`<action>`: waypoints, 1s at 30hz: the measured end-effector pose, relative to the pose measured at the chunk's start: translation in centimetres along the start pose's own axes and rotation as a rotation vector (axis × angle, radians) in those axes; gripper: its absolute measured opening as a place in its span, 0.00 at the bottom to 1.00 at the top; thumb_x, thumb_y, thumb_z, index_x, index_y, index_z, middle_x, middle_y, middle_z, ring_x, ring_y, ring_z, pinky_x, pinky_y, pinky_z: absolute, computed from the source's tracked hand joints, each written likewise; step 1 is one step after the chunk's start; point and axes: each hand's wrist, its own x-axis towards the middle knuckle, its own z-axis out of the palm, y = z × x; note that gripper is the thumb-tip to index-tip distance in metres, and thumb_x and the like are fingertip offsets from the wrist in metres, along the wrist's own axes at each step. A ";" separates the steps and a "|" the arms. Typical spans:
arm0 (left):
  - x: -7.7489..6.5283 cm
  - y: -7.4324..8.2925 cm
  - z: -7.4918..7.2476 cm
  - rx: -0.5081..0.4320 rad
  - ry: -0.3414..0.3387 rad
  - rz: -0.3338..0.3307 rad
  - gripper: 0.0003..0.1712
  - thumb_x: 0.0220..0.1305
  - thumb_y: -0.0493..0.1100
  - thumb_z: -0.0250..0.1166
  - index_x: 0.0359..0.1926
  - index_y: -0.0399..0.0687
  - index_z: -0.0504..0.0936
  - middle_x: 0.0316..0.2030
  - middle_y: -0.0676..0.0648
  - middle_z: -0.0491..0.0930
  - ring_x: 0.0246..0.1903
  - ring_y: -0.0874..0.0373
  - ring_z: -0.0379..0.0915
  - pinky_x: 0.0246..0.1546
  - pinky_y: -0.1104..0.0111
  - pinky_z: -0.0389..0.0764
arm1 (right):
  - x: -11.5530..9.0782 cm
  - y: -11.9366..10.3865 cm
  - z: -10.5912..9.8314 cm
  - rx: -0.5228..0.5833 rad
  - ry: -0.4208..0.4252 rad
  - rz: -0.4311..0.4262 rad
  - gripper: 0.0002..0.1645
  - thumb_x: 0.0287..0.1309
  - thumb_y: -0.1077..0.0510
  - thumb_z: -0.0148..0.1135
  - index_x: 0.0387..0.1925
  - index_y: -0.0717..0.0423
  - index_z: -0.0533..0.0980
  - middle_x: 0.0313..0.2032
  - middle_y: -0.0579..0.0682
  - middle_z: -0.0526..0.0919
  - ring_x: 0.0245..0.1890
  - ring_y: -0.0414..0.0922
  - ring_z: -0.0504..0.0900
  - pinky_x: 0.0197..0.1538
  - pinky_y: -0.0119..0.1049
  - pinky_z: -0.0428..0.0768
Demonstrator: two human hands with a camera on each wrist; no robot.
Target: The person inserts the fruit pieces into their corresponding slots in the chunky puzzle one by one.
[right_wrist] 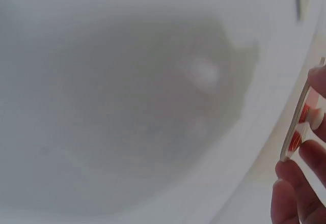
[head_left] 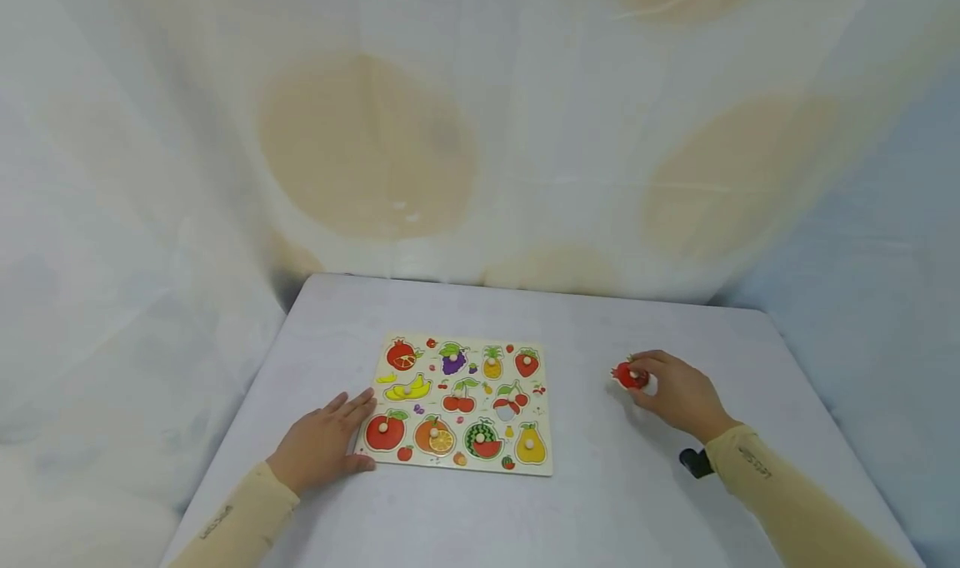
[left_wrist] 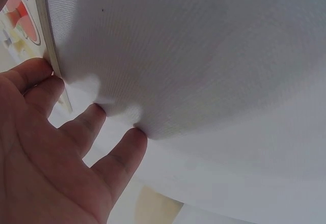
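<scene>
A wooden fruit puzzle board lies flat on the white table, its knobbed fruit pieces sitting in their places. At its top left the pomegranate spot shows no knob. My left hand rests at the board's left edge, fingers extended; in the left wrist view some fingertips touch the board's side while others rest on the cloth. To the right of the board, my right hand pinches a red pomegranate puzzle piece with a pale knob. In the right wrist view the piece is tilted between thumb and fingers.
The table has a smooth white cover. Hanging pale cloth with tan round patches encloses it at the back and sides. A dark strap part sits by the right wrist.
</scene>
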 end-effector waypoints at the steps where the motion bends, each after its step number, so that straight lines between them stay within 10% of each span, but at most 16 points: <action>1: 0.0 0.0 0.1 0.001 0.000 -0.003 0.56 0.49 0.68 0.74 0.73 0.47 0.67 0.73 0.48 0.62 0.70 0.38 0.58 0.61 0.42 0.69 | 0.7 -1.4 0.1 0.005 -0.001 -0.002 0.27 0.46 0.51 0.80 0.50 0.55 0.83 0.54 0.54 0.82 0.47 0.53 0.83 0.44 0.50 0.85; 15: -0.3 0.3 -0.4 0.005 0.007 -0.007 0.55 0.49 0.67 0.74 0.73 0.47 0.67 0.73 0.47 0.63 0.70 0.37 0.58 0.60 0.42 0.70 | 8.2 -18.0 2.3 0.083 -0.020 -0.134 0.23 0.50 0.44 0.75 0.47 0.48 0.83 0.53 0.46 0.82 0.43 0.44 0.83 0.38 0.37 0.84; 30: -0.3 0.7 -0.1 0.014 0.013 -0.012 0.56 0.48 0.69 0.73 0.73 0.49 0.67 0.73 0.49 0.62 0.69 0.38 0.59 0.61 0.44 0.70 | 13.0 -27.6 5.0 0.034 -0.127 -0.150 0.22 0.55 0.38 0.69 0.45 0.47 0.84 0.44 0.43 0.83 0.33 0.40 0.80 0.36 0.39 0.83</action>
